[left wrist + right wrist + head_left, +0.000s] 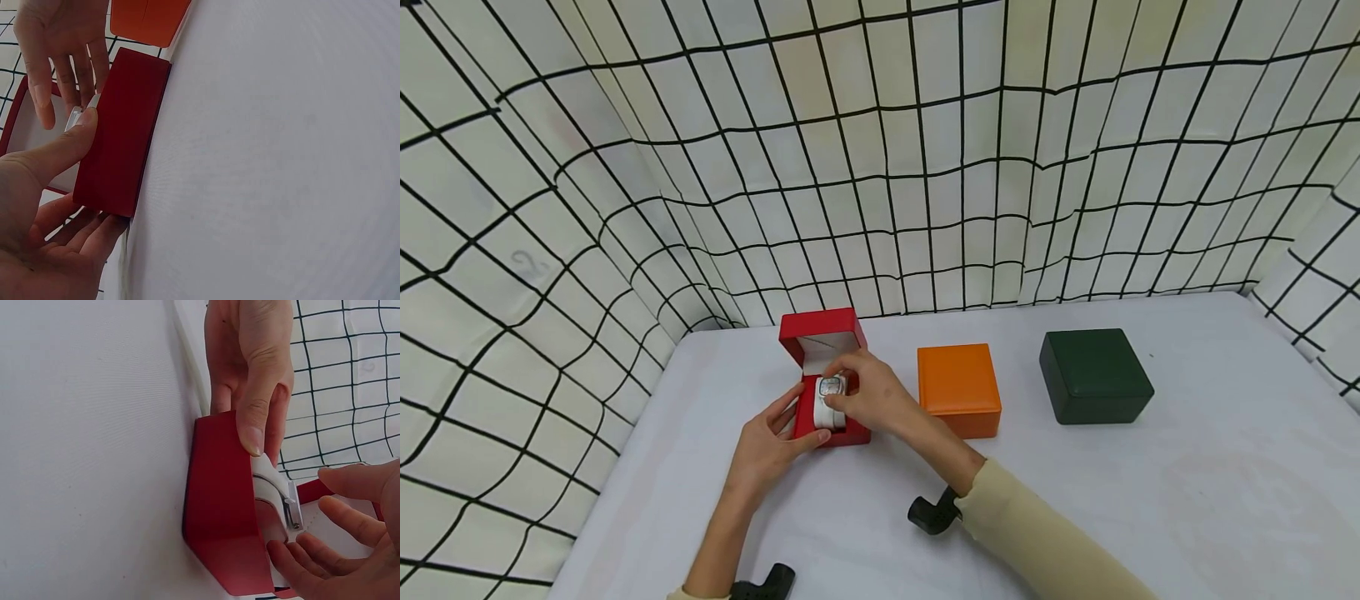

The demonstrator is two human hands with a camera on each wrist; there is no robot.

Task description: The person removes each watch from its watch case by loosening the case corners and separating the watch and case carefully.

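Note:
An open red box [857,435] stands on the white surface, its lid raised at the back. Inside lies a watch [830,386] with a silvery case and a white strap, also seen in the right wrist view [295,506]. My left hand [767,450] grips the box's left side, thumb over the front edge beside the strap, fingers along the side wall [122,137]. Over the watch is my right hand [876,396], its fingers spread and slightly bent around the case and strap. In the right wrist view its fingertips lie close to the strap; contact is unclear.
Right of the red box stands a closed orange box [958,379], near my right forearm. Farther right is a closed dark green box [1093,375]. A black wire grid over white sheeting rises behind the table [1217,467] and along both sides.

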